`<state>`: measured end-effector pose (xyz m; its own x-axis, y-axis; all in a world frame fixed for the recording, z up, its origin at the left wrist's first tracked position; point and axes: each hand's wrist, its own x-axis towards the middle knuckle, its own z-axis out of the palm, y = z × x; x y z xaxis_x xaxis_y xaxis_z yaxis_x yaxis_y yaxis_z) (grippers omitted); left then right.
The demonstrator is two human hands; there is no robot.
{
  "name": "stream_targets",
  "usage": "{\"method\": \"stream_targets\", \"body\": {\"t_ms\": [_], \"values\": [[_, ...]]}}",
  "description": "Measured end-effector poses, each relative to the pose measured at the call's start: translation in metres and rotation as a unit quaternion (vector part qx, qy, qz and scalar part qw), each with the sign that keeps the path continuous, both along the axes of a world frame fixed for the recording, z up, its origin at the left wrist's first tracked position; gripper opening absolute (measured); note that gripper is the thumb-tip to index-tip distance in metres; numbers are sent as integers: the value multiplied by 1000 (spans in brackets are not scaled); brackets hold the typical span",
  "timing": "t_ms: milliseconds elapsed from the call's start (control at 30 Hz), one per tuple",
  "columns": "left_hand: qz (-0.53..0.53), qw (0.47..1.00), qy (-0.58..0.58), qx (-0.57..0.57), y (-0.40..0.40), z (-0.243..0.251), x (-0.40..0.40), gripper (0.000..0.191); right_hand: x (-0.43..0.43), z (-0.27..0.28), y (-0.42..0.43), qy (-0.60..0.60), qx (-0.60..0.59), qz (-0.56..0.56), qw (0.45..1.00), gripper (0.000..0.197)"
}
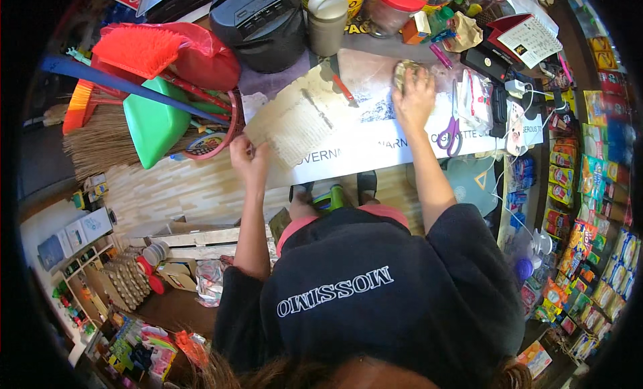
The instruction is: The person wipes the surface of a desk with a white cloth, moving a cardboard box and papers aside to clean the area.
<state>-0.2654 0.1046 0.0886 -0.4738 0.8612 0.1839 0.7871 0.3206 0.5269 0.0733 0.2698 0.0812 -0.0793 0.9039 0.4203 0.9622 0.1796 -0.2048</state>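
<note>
My left hand (248,160) pinches the near left corner of a worn sheet of paper or thin card (291,117), stained and printed with faded text. The sheet lies tilted on a white printed tabletop cover (361,160). My right hand (418,100) is farther forward, its fingers over a tan, mottled bundle (408,70), perhaps a crumpled cloth. The hand hides part of it. Between my hands, a red cutter knife (344,89) lies at the sheet's right edge. Purple-handled scissors (450,135) rest right of my right forearm.
A pink basket (233,130) with brooms and a green dustpan (153,117) stands left. A black speaker (258,32), a tumbler (327,24) and red-lidded jars (394,9) line the back. Right are a phone (515,127), charger cables and hanging snack packets (560,173).
</note>
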Motion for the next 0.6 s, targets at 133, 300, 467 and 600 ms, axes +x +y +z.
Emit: {"method": "stream_targets", "body": {"t_ms": [133,300,467,600], "values": [[22,903,-406,139,-16,29,-30,15,-54,-4,-4,-74,-25,64,995,53],[40,897,-422,125,-32,89,-76,17,-83,7,-79,-6,-82,289,954,48],[20,900,-427,92,-36,120,-84,19,-65,5,-28,-11,-85,139,986,57],[56,900,-410,135,-48,140,-99,22,-123,4,-14,-20,-10,136,990,54]]}}
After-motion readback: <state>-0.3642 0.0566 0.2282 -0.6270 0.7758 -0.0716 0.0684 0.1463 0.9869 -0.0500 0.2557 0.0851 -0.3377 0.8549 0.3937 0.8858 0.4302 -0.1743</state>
